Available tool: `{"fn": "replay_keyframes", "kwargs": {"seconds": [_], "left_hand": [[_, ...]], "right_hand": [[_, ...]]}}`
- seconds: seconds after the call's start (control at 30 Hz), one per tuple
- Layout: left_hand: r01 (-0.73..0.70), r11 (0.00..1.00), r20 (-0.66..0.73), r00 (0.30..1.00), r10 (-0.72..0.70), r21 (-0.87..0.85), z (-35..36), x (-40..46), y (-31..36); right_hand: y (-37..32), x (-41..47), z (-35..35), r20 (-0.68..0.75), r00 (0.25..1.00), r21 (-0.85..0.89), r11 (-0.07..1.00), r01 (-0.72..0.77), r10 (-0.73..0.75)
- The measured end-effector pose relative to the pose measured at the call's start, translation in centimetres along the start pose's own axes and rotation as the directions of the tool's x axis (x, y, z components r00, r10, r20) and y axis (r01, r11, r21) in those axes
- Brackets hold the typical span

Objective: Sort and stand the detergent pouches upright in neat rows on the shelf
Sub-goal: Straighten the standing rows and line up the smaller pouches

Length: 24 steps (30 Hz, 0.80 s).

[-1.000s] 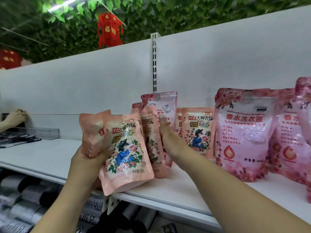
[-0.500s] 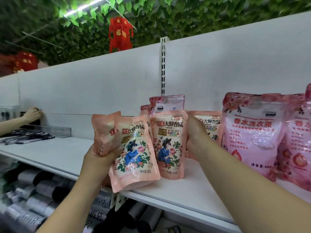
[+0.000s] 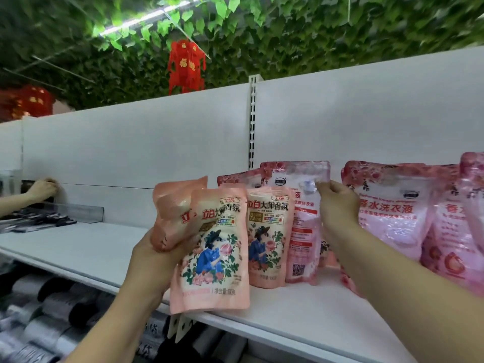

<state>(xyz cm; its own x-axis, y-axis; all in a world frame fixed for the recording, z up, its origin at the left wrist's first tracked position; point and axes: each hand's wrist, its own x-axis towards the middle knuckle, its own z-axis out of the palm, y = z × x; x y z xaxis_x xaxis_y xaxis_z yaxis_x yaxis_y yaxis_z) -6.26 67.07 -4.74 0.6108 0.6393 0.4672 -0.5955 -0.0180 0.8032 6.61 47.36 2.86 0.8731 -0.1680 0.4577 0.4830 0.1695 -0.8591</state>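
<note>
From the head camera, the left hand (image 3: 154,254) grips two peach floral detergent pouches (image 3: 209,247) above the front edge of the white shelf (image 3: 86,247). A third peach pouch (image 3: 267,237) stands upright on the shelf just beside them. The right hand (image 3: 334,205) pinches the top of a clear pink pouch (image 3: 301,226) standing behind it. Larger pink pouches (image 3: 390,221) stand to the right.
</note>
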Motion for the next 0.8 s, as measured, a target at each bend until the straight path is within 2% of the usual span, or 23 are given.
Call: {"fn": "replay_keyframes", "kwargs": {"seconds": [0.07,0.13,0.2,0.27,0.33,0.47,0.57,0.67,0.73,0.8], "left_hand": [[0.002,0.998,0.056,0.998,0.001,-0.060,0.9,-0.1,0.7],[0.013,0.989,0.135,0.991,0.007,-0.145,2.0,-0.1,1.5],[-0.005,0.986,0.192,0.981,0.037,-0.167,2.9,0.0,2.2],[-0.024,0.994,0.217,0.975,0.047,-0.109,4.0,0.2,2.3],[-0.022,0.996,0.216,0.976,0.041,-0.089,5.0,0.1,1.7],[0.029,0.997,0.271,0.963,-0.011,-0.066,6.2,-0.5,-0.9],[0.057,0.998,0.362,0.930,-0.066,0.036,6.8,-0.5,-2.6],[0.057,0.986,0.504,0.854,-0.128,0.154,7.1,0.1,-3.0],[0.114,0.981,0.543,0.819,-0.183,0.159,7.2,0.0,-3.0],[0.155,0.969,0.531,0.814,-0.235,0.191,7.0,-0.3,-3.1]], "right_hand": [[-0.1,-0.7,-0.8,0.013,0.996,-0.058,0.995,0.085,-0.085],[0.0,-1.2,-1.5,0.090,0.989,-0.117,0.985,0.125,-0.115],[0.5,-1.9,-2.0,0.213,0.977,-0.230,0.972,0.049,0.001],[1.6,-2.8,-2.6,0.254,0.961,-0.346,0.938,-0.017,0.112],[1.8,-3.2,-3.4,0.209,0.970,-0.349,0.936,-0.046,0.126],[-0.3,-4.0,-5.9,0.117,0.985,-0.205,0.974,-0.099,0.125],[-1.4,-5.4,-8.6,0.050,0.997,-0.155,0.987,-0.047,0.056],[-1.7,-6.4,-10.7,-0.063,0.997,-0.149,0.988,0.039,-0.049],[-1.4,-6.8,-11.6,-0.058,0.996,-0.136,0.988,0.067,-0.075],[-0.5,-7.4,-12.1,0.036,0.999,-0.191,0.981,-0.017,0.025]]}}
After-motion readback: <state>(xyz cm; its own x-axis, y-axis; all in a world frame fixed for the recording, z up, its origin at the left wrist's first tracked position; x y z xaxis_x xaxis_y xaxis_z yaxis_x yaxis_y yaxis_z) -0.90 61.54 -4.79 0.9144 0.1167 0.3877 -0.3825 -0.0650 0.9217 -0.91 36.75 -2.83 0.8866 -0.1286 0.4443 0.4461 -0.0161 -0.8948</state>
